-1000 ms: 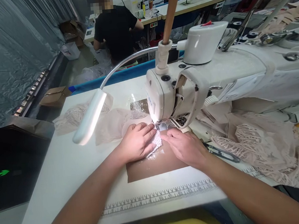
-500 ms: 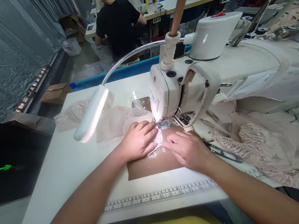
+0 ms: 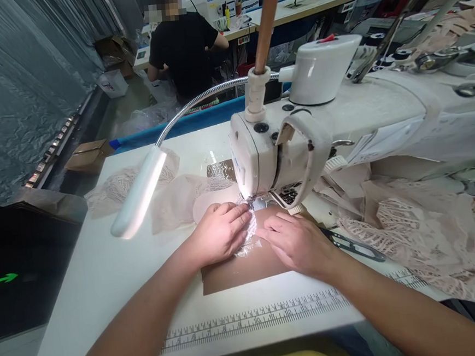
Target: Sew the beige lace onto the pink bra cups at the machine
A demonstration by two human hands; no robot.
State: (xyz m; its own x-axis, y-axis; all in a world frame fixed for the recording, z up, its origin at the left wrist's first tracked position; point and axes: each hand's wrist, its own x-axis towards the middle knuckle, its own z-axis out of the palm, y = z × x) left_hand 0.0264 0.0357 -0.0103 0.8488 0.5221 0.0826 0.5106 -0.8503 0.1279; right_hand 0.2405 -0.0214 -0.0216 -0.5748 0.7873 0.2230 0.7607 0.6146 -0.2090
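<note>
My left hand (image 3: 219, 231) lies flat, fingers together, pressing a small piece of pale lace fabric (image 3: 248, 237) just in front of the needle of the white sewing machine (image 3: 260, 154). My right hand (image 3: 294, 242) rests palm down beside it on the right, fingers stretched toward the same lace. Both hands lie on a brown patch (image 3: 244, 268) on the white table (image 3: 100, 265). More pale lace (image 3: 177, 196) trails behind the needle to the left.
A white gooseneck lamp (image 3: 138, 194) hangs over the table's left. Thread snips (image 3: 352, 246) lie right of my right hand, beside a heap of lace (image 3: 423, 234). A printed ruler (image 3: 252, 319) runs along the near edge. A person in a black shirt (image 3: 181, 45) works at another table behind.
The lace piece has fed further under the needle, so less of it shows between my hands. Both hands stay pressed on it; the view shifted slightly.
</note>
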